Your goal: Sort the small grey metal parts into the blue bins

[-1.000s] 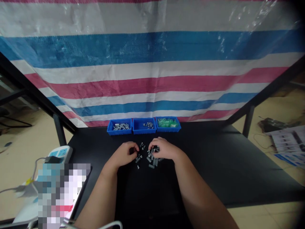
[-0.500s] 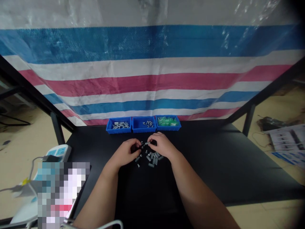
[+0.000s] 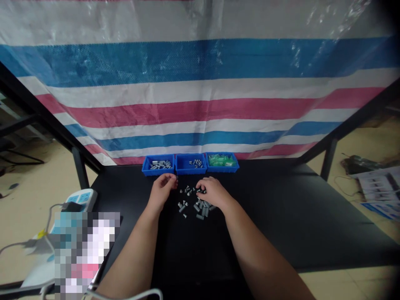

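Extending from the bottom of the view, two bare forearms cross the matte black desk (image 3: 268,216). The right hand (image 3: 214,192) sits over the loose parts, its fingers (image 3: 201,190) curled down on them; whether they clamp a piece, I cannot tell. The left hand (image 3: 162,191) is nearer the far edge, its fingers (image 3: 170,178) drawn together just short of the trays, and any piece between them is hidden.

Short grey metal screws and threaded cylinders (image 3: 195,204) lie scattered between the hands, near the desk's far edge. Those under the right palm cannot be counted. Along that edge stand three blue plastic trays: the left tray (image 3: 158,173) holds grey cylinders (image 3: 159,165), the middle tray (image 3: 190,172) a smaller lot of silvery pieces (image 3: 196,163), and the right tray (image 3: 222,170) green-wrapped items (image 3: 221,160). So a good number of parts lie in the trays, with a loose scatter outside them.

A pixelated patch (image 3: 86,250) hides the near left corner. Beyond the desk hangs a striped tarpaulin (image 3: 200,112).
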Action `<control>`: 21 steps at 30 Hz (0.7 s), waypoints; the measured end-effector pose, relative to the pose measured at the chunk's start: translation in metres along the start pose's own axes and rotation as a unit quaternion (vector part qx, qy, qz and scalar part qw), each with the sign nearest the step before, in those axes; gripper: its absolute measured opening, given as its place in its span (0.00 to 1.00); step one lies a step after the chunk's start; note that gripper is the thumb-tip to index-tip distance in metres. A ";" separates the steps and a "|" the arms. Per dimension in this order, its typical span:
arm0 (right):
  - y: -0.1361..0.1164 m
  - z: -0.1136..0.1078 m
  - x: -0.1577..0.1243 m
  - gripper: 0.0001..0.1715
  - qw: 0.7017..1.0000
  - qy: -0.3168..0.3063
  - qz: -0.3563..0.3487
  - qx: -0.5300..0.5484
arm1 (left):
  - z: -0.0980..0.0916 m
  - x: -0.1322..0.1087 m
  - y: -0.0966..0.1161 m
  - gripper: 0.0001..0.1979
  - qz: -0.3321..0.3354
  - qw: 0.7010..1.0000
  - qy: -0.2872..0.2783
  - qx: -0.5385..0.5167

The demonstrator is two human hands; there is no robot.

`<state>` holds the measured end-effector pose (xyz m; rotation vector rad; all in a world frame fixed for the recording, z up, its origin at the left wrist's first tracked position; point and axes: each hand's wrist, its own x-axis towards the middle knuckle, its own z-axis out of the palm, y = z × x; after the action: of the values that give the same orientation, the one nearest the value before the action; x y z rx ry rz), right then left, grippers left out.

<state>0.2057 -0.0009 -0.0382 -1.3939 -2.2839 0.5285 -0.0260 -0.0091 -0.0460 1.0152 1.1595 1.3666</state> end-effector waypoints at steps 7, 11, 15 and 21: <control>-0.001 0.002 0.001 0.03 0.999 0.028 0.015 -0.015 | -0.011 0.012 0.003 0.24 -0.040 0.982 0.093 -0.157; -0.003 0.002 0.005 0.03 0.992 0.108 -0.013 0.067 | -0.014 0.016 0.001 0.24 0.006 0.984 0.115 -0.135; 0.000 0.006 0.009 0.04 0.979 0.146 0.020 0.144 | -0.017 0.017 -0.004 0.22 0.008 0.992 0.106 -0.071; 0.005 0.014 0.017 0.11 0.966 0.137 0.065 0.211 | -0.018 0.017 -0.007 0.22 0.001 0.997 0.073 -0.038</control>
<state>0.1946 0.0147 -0.0504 -1.3104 -1.7440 0.7594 -0.0440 0.0060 -0.0561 0.8753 1.2029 1.4956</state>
